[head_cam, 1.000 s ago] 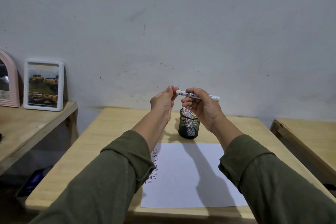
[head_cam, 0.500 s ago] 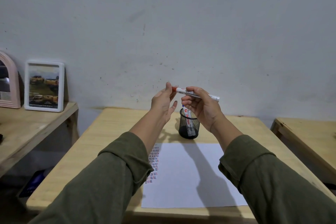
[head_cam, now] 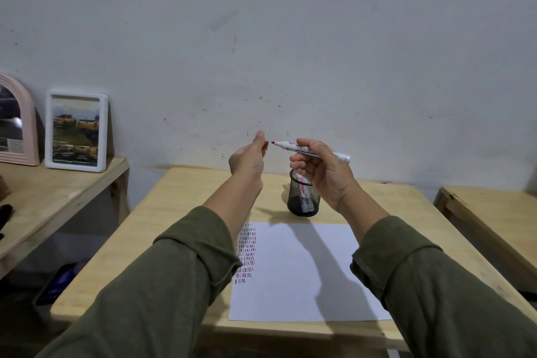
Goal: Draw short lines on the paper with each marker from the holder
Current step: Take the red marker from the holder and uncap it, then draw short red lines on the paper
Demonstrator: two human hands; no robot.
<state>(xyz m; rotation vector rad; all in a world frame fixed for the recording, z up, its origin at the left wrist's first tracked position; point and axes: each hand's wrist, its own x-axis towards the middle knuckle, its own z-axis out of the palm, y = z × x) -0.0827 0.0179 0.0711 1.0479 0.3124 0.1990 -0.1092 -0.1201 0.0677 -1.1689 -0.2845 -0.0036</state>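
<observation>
My right hand [head_cam: 322, 174] grips a white marker [head_cam: 284, 144] level above the table, its bare dark-red tip pointing left. My left hand [head_cam: 247, 161] is just left of that tip, with fingers pinched on the red cap [head_cam: 265, 145], which is mostly hidden. Below my right hand stands a black mesh holder [head_cam: 302, 200] with at least one more marker inside. In front of the holder lies a white paper [head_cam: 290, 285]. Rows of short red, blue and dark lines [head_cam: 247, 253] run down its left edge.
The wooden table [head_cam: 189, 212] stands against a grey wall. On a lower wooden table to the left are a white photo frame [head_cam: 77, 129] and a pink arched mirror [head_cam: 14, 122]. Another wooden table [head_cam: 494, 212] stands to the right. A dark object [head_cam: 58, 285] lies on the floor to the left.
The red cap has come off the marker and the tip is bare. My left hand has moved slightly left with the cap. My right hand still holds the marker level.
</observation>
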